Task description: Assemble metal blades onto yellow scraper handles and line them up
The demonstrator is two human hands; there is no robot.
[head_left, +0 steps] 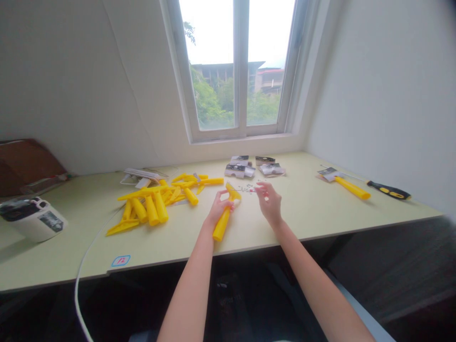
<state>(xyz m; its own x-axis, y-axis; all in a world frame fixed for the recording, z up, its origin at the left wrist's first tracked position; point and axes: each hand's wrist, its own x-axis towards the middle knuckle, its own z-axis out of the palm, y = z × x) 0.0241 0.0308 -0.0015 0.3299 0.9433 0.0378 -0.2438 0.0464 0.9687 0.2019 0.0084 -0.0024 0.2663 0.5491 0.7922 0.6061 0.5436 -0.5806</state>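
1. The left hand (218,207) is closed around one yellow handle (223,223), held just above the near edge of the counter (285,228), slightly left of the right hand.
2. The handle's long axis runs away from the person, leaning a little right; its thick round end points near and left, its wider head far.
3. The right hand (270,202) pinches one thin rod (242,190) between its fingertips; the two hands are apart.
4. The rod lies nearly level, left to right, its left end at the handle's head; whether it enters cannot be told.
5. Beyond the rod are scattered small parts (250,186), too tiny to count.
6. To the left lies one pile of yellow pieces (151,209); at least five thick tubes show, the rest overlapping.
7. Near the window are at least four printed packets (235,170).
8. At right lie one yellow-handled tool (352,188) and one screwdriver (388,190), its shaft pointing far left.
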